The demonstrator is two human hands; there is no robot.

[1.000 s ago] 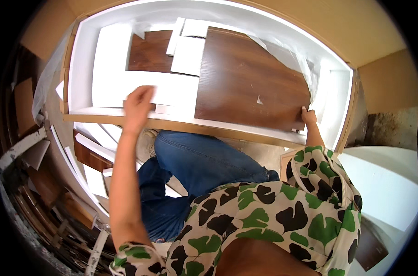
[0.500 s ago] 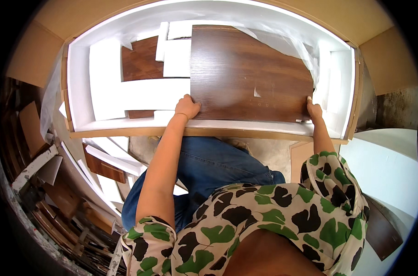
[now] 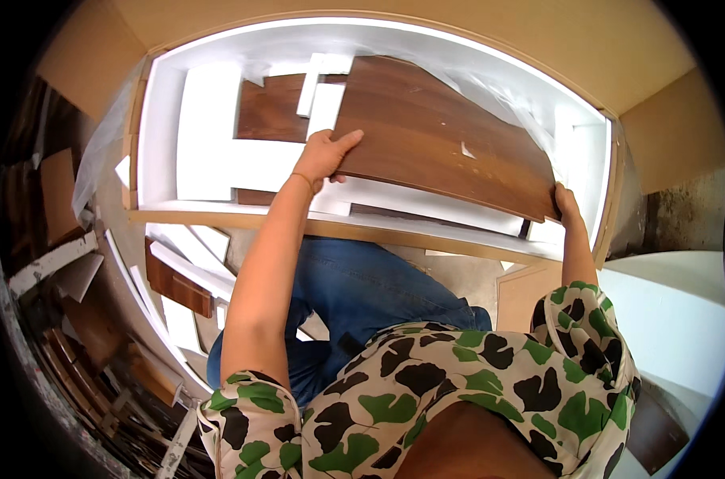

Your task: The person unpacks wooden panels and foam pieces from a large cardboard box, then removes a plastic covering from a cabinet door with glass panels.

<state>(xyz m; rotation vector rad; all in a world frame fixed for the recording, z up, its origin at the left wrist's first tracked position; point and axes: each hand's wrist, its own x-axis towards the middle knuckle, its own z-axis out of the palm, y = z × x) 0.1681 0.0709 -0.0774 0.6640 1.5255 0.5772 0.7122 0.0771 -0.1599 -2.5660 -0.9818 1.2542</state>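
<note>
A dark brown wooden panel (image 3: 434,136) lies tilted inside a cardboard box lined with white foam, its near edge raised. My left hand (image 3: 328,156) grips the panel's left end, thumb on top and fingers beneath. At the panel's right end my right hand (image 3: 568,204) is closed round the edge, its fingers partly hidden. Below the raised edge show white foam and a dark strip (image 3: 426,219). Left of the panel lie white foam pieces (image 3: 208,132) over another brown board (image 3: 267,112).
The box's cardboard rim (image 3: 362,235) runs just in front of my legs. Clear plastic film (image 3: 502,104) lines its far side. Foam strips and a brown board (image 3: 175,275) lie on the floor at left, beside stacked wood. A pale sheet (image 3: 666,319) is at right.
The panel's near edge has been lifted and its left end raised, uncovering foam and a dark strip below. My left hand has moved up and farther away with it.
</note>
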